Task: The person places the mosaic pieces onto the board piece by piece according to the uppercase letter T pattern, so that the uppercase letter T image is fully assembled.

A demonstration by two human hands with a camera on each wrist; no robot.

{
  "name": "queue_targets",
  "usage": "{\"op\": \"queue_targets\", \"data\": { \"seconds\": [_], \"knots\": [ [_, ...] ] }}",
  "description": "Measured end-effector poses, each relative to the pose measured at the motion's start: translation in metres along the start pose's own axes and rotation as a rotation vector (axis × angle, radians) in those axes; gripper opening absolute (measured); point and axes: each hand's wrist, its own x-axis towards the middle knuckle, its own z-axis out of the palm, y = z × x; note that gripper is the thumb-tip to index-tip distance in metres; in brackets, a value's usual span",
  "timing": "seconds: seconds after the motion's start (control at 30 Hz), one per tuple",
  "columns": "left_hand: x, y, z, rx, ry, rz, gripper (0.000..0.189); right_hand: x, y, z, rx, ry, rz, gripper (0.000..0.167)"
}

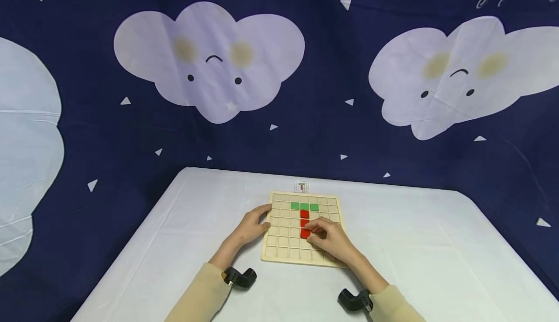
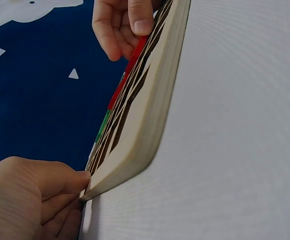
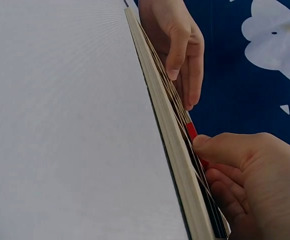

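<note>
In the head view a pale wooden grid board [image 1: 284, 252] lies on the table. Three green square tiles [image 1: 304, 206] form a row near its far side. Below the middle one, red square tiles [image 1: 304, 214] run down in a column. My right hand [image 1: 333, 239] is over the board, thumb and forefinger pinching the nearest red tile [image 1: 304, 233], partly covered by the fingertips. My left hand [image 1: 252, 225] rests against the board's left edge, thumb and forefinger spread apart and touching it. The left wrist view shows the left thumb [image 2: 67, 176] at the board's rim.
A small printed card [image 1: 301, 187] with a green and red pattern lies just beyond the board. White cloth covers the table [image 1: 419, 244]. Behind it hangs a dark blue curtain [image 1: 323, 70] with clouds. Black cameras [image 1: 355, 300] are strapped to both wrists.
</note>
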Motion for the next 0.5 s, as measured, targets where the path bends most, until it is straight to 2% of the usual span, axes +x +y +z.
{"op": "queue_targets", "data": {
  "seconds": [0.37, 0.5],
  "knots": [
    [0.0009, -0.0003, 0.0000, 0.007, 0.000, 0.014, 0.055, 0.0008, -0.0014, -0.0020, 0.002, -0.017, 0.023, 0.024],
    [0.0006, 0.0011, -0.0015, 0.007, -0.003, 0.016, 0.055, 0.0069, -0.0037, -0.0063, 0.050, -0.013, 0.060, 0.023]
  ]
}}
